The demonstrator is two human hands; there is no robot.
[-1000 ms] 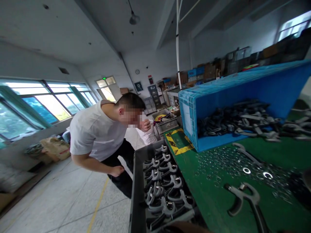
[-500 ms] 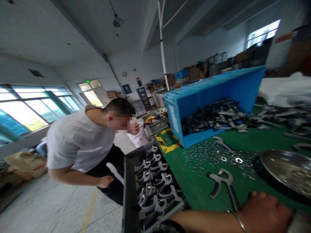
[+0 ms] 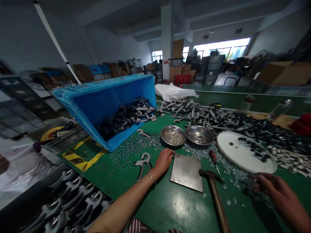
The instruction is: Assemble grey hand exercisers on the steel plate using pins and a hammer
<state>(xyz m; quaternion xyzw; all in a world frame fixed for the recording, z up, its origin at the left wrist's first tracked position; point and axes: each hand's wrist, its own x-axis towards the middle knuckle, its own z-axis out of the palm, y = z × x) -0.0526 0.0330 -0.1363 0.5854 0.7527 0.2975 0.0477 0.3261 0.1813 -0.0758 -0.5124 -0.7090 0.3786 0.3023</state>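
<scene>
My left hand [image 3: 165, 160] rests with curled fingers at the upper left corner of a square metal plate [image 3: 186, 173]; what is inside the fingers is hidden. Left of it lies a grey-and-black clamp-like hand tool [image 3: 143, 164]. My right hand [image 3: 277, 191] hovers at the right over scattered metal washers [image 3: 239, 176], thumb and fingers pinched together; anything between them is too small to make out. Between the hands, a hammer [image 3: 215, 194] with a wooden handle touches or nearly touches the plate's right edge. A red-handled screwdriver [image 3: 213, 158] lies behind the hammer.
Two steel bowls [image 3: 172, 135] stand behind the plate. A white oval tray [image 3: 245, 152] holds small black parts. A tipped blue crate [image 3: 80, 110] and a heap of grey tool parts [image 3: 206, 113] lie farther back. A dark bin [image 3: 14, 207] of assembled tools stands lower left.
The view has swung right from a co-worker beside the bin to the bench. My right hand, the plate and the hammer have come into view. The clamp-like tool still lies on the bench.
</scene>
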